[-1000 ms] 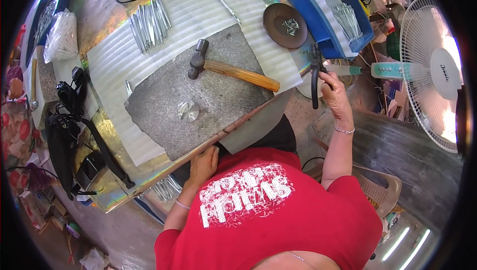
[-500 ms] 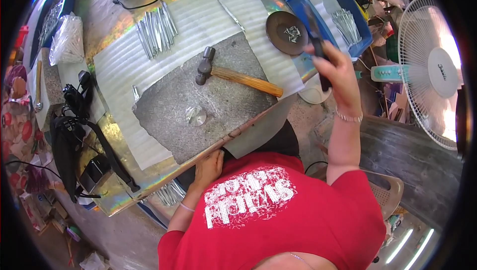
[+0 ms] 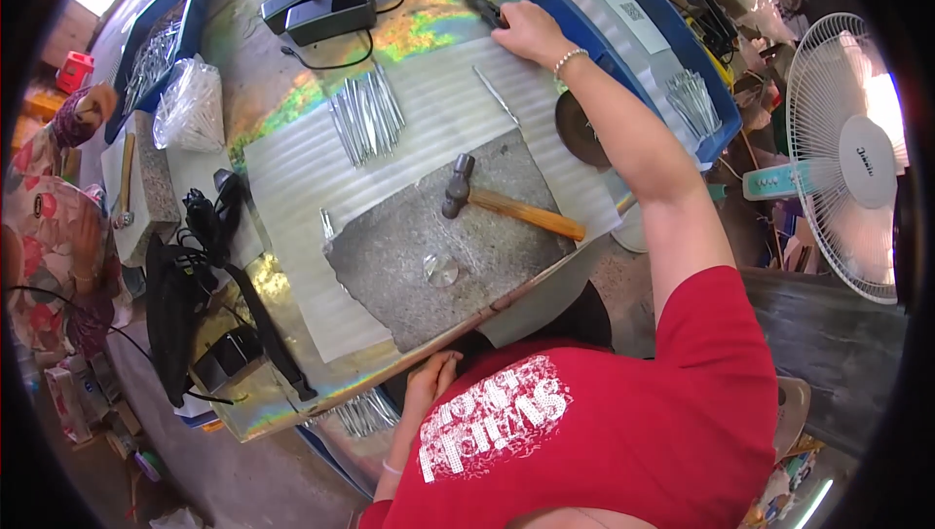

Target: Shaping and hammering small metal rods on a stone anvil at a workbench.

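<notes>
My right hand (image 3: 534, 34) reaches to the far side of the table, its fingers closed around one end of a dark tool (image 3: 481, 9); the tool's exact kind cannot be made out. At the near table edge, close to my body, my left hand (image 3: 431, 378) has its fingers curled in, with nothing visible in them. A hammer (image 3: 526, 212) with a wooden handle lies on a rough grey stone slab (image 3: 390, 285). Near it on the slab sits a shiny round metal disc (image 3: 440, 271). My right forearm partly covers a brown dish (image 3: 577, 130).
White foam sheeting (image 3: 282, 178) lies under the slab, with a bundle of metal strips (image 3: 367, 118) and one loose strip (image 3: 495, 95). Blue trays (image 3: 584, 27) stand far right, a fan (image 3: 842, 159) beyond. Black straps (image 3: 268, 334) lie left. Another person's hand (image 3: 88, 105) appears far left.
My right hand has swung from beside the brown dish to the far table area, carrying the dark tool. My left hand's fingers have curled in. The view has shifted, showing more on the left.
</notes>
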Tool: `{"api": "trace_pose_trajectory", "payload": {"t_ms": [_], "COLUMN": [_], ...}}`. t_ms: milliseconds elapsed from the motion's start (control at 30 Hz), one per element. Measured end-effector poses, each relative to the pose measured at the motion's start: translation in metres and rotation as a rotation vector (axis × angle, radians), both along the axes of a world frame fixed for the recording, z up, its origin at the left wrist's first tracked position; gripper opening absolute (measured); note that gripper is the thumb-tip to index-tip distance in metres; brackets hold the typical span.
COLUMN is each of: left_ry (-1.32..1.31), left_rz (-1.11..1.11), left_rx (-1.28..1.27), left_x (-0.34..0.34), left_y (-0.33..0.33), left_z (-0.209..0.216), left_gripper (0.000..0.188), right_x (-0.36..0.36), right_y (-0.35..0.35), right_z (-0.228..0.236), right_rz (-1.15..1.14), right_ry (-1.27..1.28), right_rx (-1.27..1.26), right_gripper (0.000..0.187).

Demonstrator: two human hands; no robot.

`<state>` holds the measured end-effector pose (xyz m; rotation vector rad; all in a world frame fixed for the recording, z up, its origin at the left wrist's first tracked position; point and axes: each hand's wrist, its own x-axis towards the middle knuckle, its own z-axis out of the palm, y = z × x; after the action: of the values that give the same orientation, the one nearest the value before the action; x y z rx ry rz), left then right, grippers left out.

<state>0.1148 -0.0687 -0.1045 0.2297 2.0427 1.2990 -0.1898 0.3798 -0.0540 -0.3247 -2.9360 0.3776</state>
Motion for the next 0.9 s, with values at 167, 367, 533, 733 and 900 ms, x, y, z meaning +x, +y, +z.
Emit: {"api": "trace_pose_trajectory", "payload": {"t_ms": [167,367,533,733,900], "left_ry": [0.000,-0.016,0.069,-0.356,-0.524], "left_rz": [-0.070,0.069,0.067,0.401,0.308], "left_rx": [0.069,0.340,0.559,0.805,0.958], "left_x": [-0.034,-0.063,-0.075,-0.081,-0.076], "left_y": [-0.016,-0.016,0.008,0.021,0.017], "left_z": [0.066,0.124,0.134,0.130,0.116], "left_gripper": [0.018,0.013,0.012,0.018,0.036], "right_x": [0.067,0.201,0.203,0.195,0.198], "right_y": [-0.042,-0.141,-0.167,-0.170,-0.170], "right_z": [0.062,0.099,0.065,0.064,0.062], "right_rz": [0.160,0.417,0.344,0.284,0.291], "right_ry": [0.291,0.131,0.125,0.072,0.127], "right_rx": [-0.127,-0.105,0.059,-0.018,-0.031], "right_gripper": [0.028,0.043,0.041,0.024,0.026]}}
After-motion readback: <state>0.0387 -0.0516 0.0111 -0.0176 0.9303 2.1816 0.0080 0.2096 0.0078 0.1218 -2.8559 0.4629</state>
